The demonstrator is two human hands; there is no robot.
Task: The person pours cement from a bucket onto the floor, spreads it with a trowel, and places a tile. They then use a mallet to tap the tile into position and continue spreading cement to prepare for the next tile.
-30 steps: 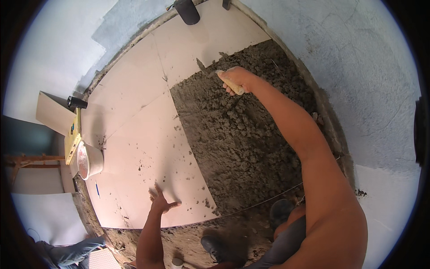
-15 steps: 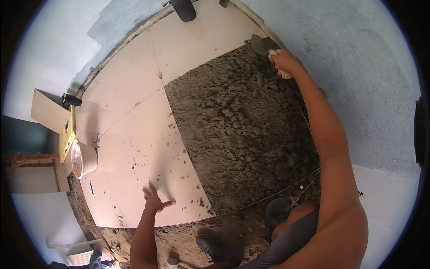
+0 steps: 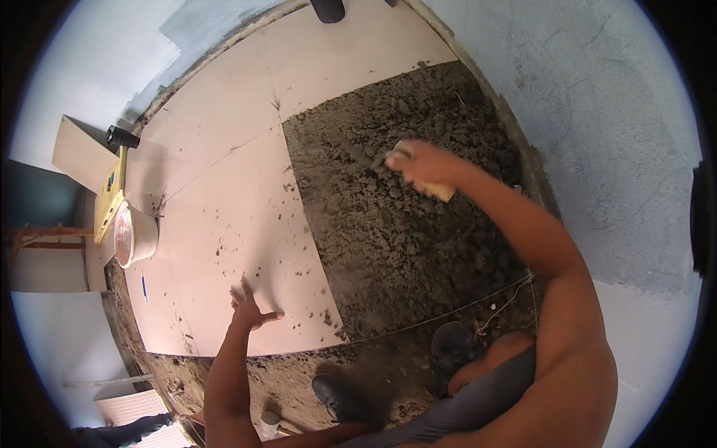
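My right hand point(image 3: 424, 166) is wrapped round the pale handle of a trowel point(image 3: 442, 193). Its blade is blurred and points left, low over a square bed of rough grey mortar point(image 3: 396, 254). Fingers spread, my left hand point(image 3: 252, 308) leans on a large pale floor tile point(image 3: 202, 261) left of the mortar and holds nothing. Crumbs of mortar are scattered over this tile, mostly near the edge of the bed.
A white bucket point(image 3: 142, 237) stands at the left beside a yellow case-like object point(image 3: 112, 196) and a black cylinder point(image 3: 122, 137). A blue pen point(image 3: 144, 287) lies nearby. A string point(image 3: 455, 305) crosses the near edge. Blue-grey wall point(image 3: 590, 149) rises at right. Another person's leg point(image 3: 134, 431) shows lower left.
My right hand has swept the trowel from the far right corner of the mortar back toward its middle. My left hand stays on the tile; the view has shifted slightly.
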